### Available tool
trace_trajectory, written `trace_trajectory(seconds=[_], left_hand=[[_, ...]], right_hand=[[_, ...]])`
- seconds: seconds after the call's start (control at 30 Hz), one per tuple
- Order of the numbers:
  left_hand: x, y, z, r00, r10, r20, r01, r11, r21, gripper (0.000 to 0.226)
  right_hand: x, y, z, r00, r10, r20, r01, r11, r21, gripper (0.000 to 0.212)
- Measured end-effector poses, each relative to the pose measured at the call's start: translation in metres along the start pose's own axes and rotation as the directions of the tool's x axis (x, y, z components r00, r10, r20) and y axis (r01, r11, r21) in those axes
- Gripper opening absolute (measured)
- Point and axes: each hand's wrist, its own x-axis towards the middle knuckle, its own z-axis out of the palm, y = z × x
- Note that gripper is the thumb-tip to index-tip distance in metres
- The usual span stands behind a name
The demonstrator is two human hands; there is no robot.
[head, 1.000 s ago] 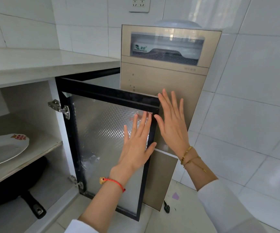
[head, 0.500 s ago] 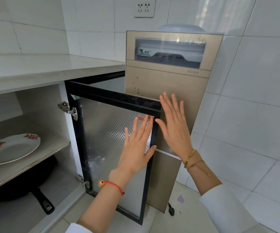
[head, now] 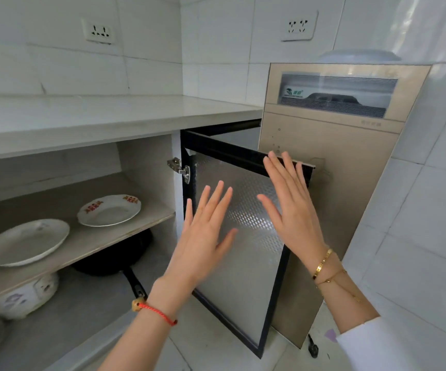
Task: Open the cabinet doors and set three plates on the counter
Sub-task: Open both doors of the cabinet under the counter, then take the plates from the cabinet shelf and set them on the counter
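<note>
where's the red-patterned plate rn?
Head view, left of centre: the red-patterned plate sits on the cabinet shelf, right of the plain white plate and above the black pan.

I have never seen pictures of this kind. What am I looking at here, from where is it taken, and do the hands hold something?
There is no machine here. A person wears a camera on the head, so the head view looks forward and down at that person's own two hands.

The left hand and the right hand are both flat, with straight fingers, in front of an open cabinet door with a black frame. They hold nothing.

Inside the cabinet, two plates lie on the shelf: a plain white plate and a plate with red marks. Below it are a black pan and a white patterned pot. The counter is above. Beside the door stands a tall beige appliance.
</note>
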Motion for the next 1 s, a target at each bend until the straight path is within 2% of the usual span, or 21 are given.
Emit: trace_trajectory(seconds=[0.37, 0.73, 1.0], left_hand=[[-0.122, -0.063, -0.107, 0.955, -0.268, -0.130, 0.293, 0.925, 0.244, 0.071], [-0.245, -0.089, -0.190, 0.797, -0.521, -0.305, 0.603, 0.716, 0.352, 0.071], [-0.293, -0.104, -0.219, 0.711, -0.592, -0.379, 0.702, 0.621, 0.347, 0.069]], right_hand=[[0.016, -0.115, 0.043, 0.988, -0.139, 0.065, 0.119, 0.961, 0.251, 0.061], [0.016, -0.248, 0.088, 0.947, -0.316, 0.052, 0.239, 0.806, 0.541, 0.059], [0.010, -0.318, 0.109, 0.911, -0.396, 0.118, 0.242, 0.742, 0.625, 0.058]])
